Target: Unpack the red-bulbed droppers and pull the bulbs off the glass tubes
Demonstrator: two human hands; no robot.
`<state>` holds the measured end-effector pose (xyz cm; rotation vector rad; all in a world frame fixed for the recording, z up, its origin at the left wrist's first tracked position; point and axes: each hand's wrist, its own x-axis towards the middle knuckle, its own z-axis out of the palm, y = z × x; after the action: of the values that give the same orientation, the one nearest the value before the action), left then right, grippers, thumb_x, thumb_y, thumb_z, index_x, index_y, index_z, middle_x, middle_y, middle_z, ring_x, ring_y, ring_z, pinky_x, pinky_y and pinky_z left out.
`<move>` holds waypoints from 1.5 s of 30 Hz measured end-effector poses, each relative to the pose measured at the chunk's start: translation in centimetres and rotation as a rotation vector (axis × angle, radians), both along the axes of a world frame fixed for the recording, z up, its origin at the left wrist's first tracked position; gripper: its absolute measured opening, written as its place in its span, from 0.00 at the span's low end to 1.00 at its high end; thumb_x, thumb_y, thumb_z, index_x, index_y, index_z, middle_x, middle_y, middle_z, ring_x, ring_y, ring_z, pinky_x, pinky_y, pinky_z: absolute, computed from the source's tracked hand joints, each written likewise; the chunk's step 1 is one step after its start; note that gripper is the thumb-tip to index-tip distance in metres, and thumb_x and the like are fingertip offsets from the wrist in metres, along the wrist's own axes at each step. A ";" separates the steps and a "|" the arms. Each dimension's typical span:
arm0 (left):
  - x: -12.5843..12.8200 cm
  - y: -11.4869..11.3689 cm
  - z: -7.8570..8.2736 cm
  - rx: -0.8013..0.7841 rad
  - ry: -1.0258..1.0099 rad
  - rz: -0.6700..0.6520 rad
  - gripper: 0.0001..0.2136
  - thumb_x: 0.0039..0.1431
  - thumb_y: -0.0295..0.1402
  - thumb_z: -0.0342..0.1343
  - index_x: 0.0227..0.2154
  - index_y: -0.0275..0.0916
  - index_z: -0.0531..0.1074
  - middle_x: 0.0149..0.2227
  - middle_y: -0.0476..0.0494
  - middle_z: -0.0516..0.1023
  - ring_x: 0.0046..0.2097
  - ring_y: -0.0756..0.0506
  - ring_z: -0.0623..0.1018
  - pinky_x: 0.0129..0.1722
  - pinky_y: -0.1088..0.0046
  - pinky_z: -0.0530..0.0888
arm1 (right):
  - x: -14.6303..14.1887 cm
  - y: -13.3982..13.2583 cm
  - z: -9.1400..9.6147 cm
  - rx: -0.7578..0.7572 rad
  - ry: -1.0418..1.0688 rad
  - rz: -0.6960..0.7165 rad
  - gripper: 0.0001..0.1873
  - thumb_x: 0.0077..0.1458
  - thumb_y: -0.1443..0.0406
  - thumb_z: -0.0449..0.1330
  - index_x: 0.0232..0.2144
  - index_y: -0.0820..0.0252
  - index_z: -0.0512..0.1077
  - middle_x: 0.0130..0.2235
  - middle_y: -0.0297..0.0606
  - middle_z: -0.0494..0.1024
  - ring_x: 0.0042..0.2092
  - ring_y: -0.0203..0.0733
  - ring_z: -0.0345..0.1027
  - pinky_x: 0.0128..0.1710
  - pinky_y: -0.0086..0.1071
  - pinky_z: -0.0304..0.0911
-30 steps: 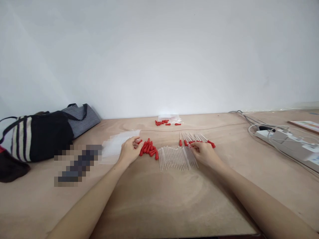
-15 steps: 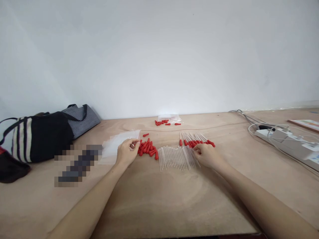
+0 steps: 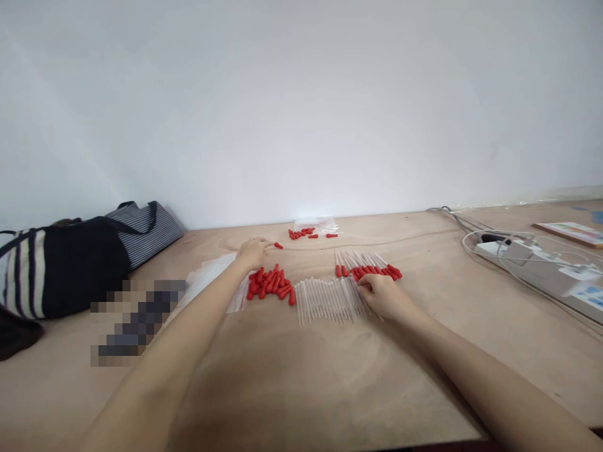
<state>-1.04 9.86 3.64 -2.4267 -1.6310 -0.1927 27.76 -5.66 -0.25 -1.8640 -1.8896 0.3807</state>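
Observation:
My left hand (image 3: pixel 253 252) reaches out past the heap of red rubber bulbs (image 3: pixel 271 284). Its fingers are stretched, the tips at a lone red bulb (image 3: pixel 279 245); whether they touch it I cannot tell. At the right end of a row of clear glass dropper tubes (image 3: pixel 325 300) is my right hand (image 3: pixel 380 295), thumb and fingers closed on a tube, mostly hidden by the hand. Just beyond it lie droppers with red bulbs fitted (image 3: pixel 362 267), side by side, their thin tips pointing away from me.
Clear plastic bags (image 3: pixel 207 273) lie under and beside my left forearm. More red bulbs (image 3: pixel 301 233) lie by a bag near the wall. On the left are a black bag (image 3: pixel 85 263) and a striped bag (image 3: pixel 146 229); on the right, a power strip (image 3: pixel 541 267) with cables.
My left hand has moved forward from the left edge of the bulb heap to the lone bulb beyond it. My right hand stays at the tubes. The view has shifted slightly.

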 end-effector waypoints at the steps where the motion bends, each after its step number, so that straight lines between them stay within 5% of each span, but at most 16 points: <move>1: 0.7 1.1 0.0 -0.035 0.034 -0.025 0.17 0.52 0.24 0.50 0.45 0.43 0.68 0.50 0.46 0.69 0.51 0.43 0.67 0.49 0.69 0.63 | 0.0 0.0 -0.1 -0.001 0.012 0.002 0.10 0.47 0.71 0.51 0.27 0.62 0.73 0.28 0.40 0.75 0.31 0.39 0.68 0.29 0.27 0.56; 5: 3.1 4.2 -0.7 -0.140 0.137 -0.087 0.19 0.49 0.20 0.54 0.44 0.45 0.68 0.50 0.46 0.67 0.50 0.44 0.68 0.47 0.69 0.65 | 0.3 0.2 -0.3 0.003 0.052 0.015 0.09 0.47 0.70 0.53 0.30 0.63 0.72 0.31 0.41 0.76 0.34 0.39 0.69 0.32 0.27 0.58; 10: 4.4 6.0 -1.4 -0.155 0.184 -0.061 0.13 0.59 0.34 0.49 0.45 0.36 0.64 0.46 0.41 0.68 0.43 0.45 0.71 0.41 0.62 0.70 | 0.4 0.2 -0.4 -0.013 0.065 0.038 0.07 0.47 0.68 0.54 0.29 0.62 0.72 0.30 0.40 0.77 0.32 0.39 0.70 0.31 0.27 0.58; 22: 1.4 7.7 -1.8 -0.079 0.070 0.077 0.13 0.59 0.34 0.49 0.46 0.36 0.64 0.46 0.41 0.67 0.43 0.45 0.71 0.41 0.62 0.71 | -0.4 0.1 -0.1 -0.025 0.050 0.032 0.07 0.48 0.68 0.54 0.30 0.64 0.71 0.29 0.40 0.76 0.31 0.38 0.68 0.29 0.27 0.55; 29: 2.0 9.2 -2.1 -0.213 0.035 -0.044 0.13 0.59 0.34 0.49 0.45 0.36 0.64 0.46 0.41 0.67 0.43 0.45 0.71 0.41 0.63 0.71 | -0.2 0.1 -0.2 -0.037 0.085 0.077 0.08 0.49 0.67 0.52 0.28 0.62 0.71 0.28 0.39 0.76 0.29 0.37 0.67 0.28 0.27 0.55; 33: 1.8 8.3 -1.1 -0.243 0.008 -0.012 0.12 0.58 0.34 0.49 0.43 0.35 0.65 0.44 0.41 0.69 0.42 0.45 0.71 0.41 0.64 0.70 | 0.0 0.3 -0.4 -0.039 0.144 0.063 0.11 0.48 0.67 0.52 0.33 0.64 0.72 0.31 0.40 0.76 0.31 0.38 0.67 0.30 0.28 0.57; 39: 0.2 4.0 1.5 -0.410 -0.037 -0.014 0.06 0.48 0.33 0.54 0.29 0.38 0.72 0.26 0.50 0.76 0.31 0.49 0.74 0.29 0.79 0.67 | 0.1 0.2 -0.6 -0.028 0.155 0.052 0.10 0.44 0.69 0.54 0.32 0.64 0.71 0.27 0.37 0.74 0.28 0.36 0.65 0.28 0.27 0.57; 45: 0.0 1.0 1.8 -0.492 -0.080 0.006 0.09 0.43 0.38 0.56 0.18 0.38 0.71 0.19 0.52 0.74 0.26 0.50 0.72 0.25 0.80 0.64 | 0.2 0.1 -0.6 -0.048 0.187 0.054 0.15 0.43 0.66 0.56 0.37 0.64 0.70 0.28 0.37 0.74 0.30 0.37 0.66 0.30 0.28 0.59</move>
<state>-1.01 10.91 5.44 -2.7916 -1.9041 0.1335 27.97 -5.57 -0.84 -1.7439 -1.8216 0.6020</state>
